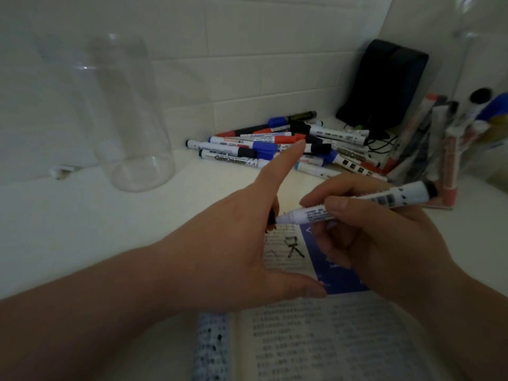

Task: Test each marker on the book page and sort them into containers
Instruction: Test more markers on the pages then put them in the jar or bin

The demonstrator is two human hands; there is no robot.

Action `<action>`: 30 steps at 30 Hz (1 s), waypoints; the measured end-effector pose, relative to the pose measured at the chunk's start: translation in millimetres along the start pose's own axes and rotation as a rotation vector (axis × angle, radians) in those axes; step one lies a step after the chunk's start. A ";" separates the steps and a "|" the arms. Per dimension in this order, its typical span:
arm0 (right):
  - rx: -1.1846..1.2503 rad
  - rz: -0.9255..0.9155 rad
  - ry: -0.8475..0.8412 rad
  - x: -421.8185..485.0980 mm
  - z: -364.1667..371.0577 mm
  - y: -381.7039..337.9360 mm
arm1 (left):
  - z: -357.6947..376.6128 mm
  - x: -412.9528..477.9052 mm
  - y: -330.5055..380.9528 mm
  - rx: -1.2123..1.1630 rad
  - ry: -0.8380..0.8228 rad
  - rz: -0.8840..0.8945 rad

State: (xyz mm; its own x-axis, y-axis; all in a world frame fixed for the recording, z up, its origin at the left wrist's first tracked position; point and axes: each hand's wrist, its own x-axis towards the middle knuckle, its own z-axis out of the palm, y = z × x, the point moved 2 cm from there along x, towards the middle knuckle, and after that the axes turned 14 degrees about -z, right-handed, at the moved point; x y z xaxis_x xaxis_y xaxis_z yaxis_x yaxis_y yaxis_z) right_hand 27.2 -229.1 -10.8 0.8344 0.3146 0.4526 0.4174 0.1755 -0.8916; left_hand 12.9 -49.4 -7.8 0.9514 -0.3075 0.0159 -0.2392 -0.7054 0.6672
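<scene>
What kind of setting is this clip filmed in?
Likely an indoor white tabletop against a tiled wall, set up for sorting: open book, pile of whiteboard markers, clear container.

A home or office desk corner: white tiled wall [247,64], white table [82,229], heaped markers [261,144], open book [330,339].

marker [384,198] nib and cap [271,216] mostly hidden behind left hand [233,243], book [330,339] cut off below
</scene>
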 end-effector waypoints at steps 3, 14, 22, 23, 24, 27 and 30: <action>-0.042 -0.003 0.053 -0.5 -2.0 0.6 | 0.3 -1.1 -0.6 0.012 0.009 0.020; -0.030 0.029 0.055 5.1 -7.0 2.0 | -5.9 5.9 -9.8 -0.257 0.096 -0.013; 0.082 0.087 0.113 4.4 -6.3 -7.1 | -3.5 5.1 0.6 0.111 0.029 0.055; 0.087 0.082 0.113 4.3 -5.4 -8.1 | -3.1 4.1 0.9 0.124 0.048 0.061; 0.088 0.086 0.113 4.4 -4.5 -8.6 | -1.7 3.9 1.3 0.132 0.075 0.076; 0.057 0.133 0.106 4.3 -1.0 -9.4 | 4.9 5.5 -2.7 0.168 0.167 0.108; -0.003 0.211 0.124 4.1 3.5 -11.1 | 13.3 10.4 -11.9 0.219 0.226 0.142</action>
State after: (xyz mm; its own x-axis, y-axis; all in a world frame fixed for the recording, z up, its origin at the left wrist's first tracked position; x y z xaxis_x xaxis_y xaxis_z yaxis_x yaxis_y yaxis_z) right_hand 24.8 -226.5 1.0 0.9409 0.2270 0.2513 0.2302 0.1155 -0.9663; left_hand 23.1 -52.8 -25.5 0.9186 -0.2804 0.2785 -0.3851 -0.7934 0.4714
